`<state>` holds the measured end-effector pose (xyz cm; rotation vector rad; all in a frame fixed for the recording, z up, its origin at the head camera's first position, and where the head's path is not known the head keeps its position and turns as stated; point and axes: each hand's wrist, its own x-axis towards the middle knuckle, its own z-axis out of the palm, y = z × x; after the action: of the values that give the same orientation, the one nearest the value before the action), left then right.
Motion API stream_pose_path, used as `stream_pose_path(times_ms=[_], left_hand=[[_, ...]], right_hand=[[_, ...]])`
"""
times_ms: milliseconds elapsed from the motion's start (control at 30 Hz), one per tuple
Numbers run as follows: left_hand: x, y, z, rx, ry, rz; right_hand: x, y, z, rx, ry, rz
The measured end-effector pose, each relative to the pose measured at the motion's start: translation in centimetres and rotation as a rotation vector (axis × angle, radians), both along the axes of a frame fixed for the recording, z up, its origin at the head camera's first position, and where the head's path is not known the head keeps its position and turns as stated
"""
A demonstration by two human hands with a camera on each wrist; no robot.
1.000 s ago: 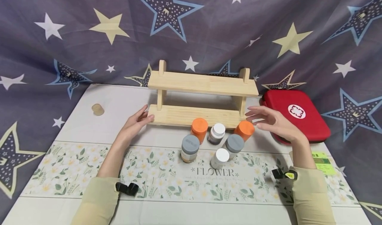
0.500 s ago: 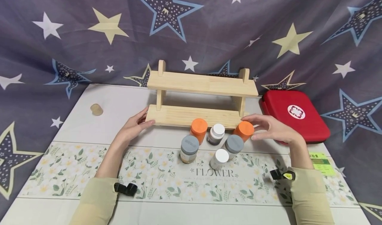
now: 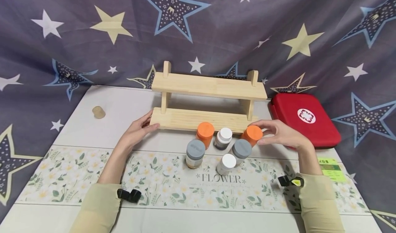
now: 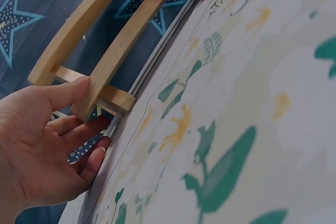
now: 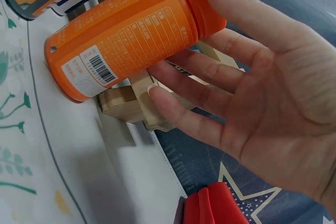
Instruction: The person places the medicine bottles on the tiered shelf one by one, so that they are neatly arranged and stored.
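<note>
A two-tier wooden shelf (image 3: pixel 210 85) stands at the back of the table. My left hand (image 3: pixel 136 131) grips the left end of its lower board (image 4: pixel 118 51), thumb on top and fingers below. At the shelf's right end, my right hand (image 3: pixel 281 134) pinches the cap of an orange bottle (image 3: pixel 253 134); the right wrist view shows this bottle (image 5: pixel 126 40) upright with its barcode label. Left of it stand a second orange bottle (image 3: pixel 205 132), a white-capped dark bottle (image 3: pixel 224 136), two grey-capped bottles (image 3: pixel 195 152) and a small white bottle (image 3: pixel 227 162).
A red first-aid case (image 3: pixel 304 119) lies right of the shelf, with a green-yellow card (image 3: pixel 332 169) in front. A small tan cylinder (image 3: pixel 98 112) stands at the back left. A floral runner (image 3: pixel 167 185) crosses the table; a star-patterned curtain (image 3: pixel 198 20) hangs behind.
My right hand has come left and down from beside the shelf onto the right orange bottle's cap. My left hand has settled on the lower board's left end. The bottles stand as before.
</note>
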<state>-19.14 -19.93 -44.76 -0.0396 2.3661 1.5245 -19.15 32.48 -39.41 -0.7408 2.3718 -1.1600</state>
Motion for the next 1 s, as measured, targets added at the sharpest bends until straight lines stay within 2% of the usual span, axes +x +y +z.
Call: stream_pose_path(times_ms=[300,500,733,1000], left_hand=[[-0.4,0.0,-0.1,0.023,-0.004,-0.003],[0.0,0.1,0.1,0.006,-0.005,-0.001],[0.0,0.0,0.0,-0.004,0.009,-0.011],[0.1,-0.1,-0.1,0.020,0.015,-0.013]], right_hand=[[0.0,0.2,0.1,-0.011,0.026,0.000],[0.0,0.3,0.0,-0.028,0.047,-0.027],[0.3,0.6,0.6,-0.168,0.034,-0.078],[0.0,0.5,2.1,-0.215,0.082,-0.076]])
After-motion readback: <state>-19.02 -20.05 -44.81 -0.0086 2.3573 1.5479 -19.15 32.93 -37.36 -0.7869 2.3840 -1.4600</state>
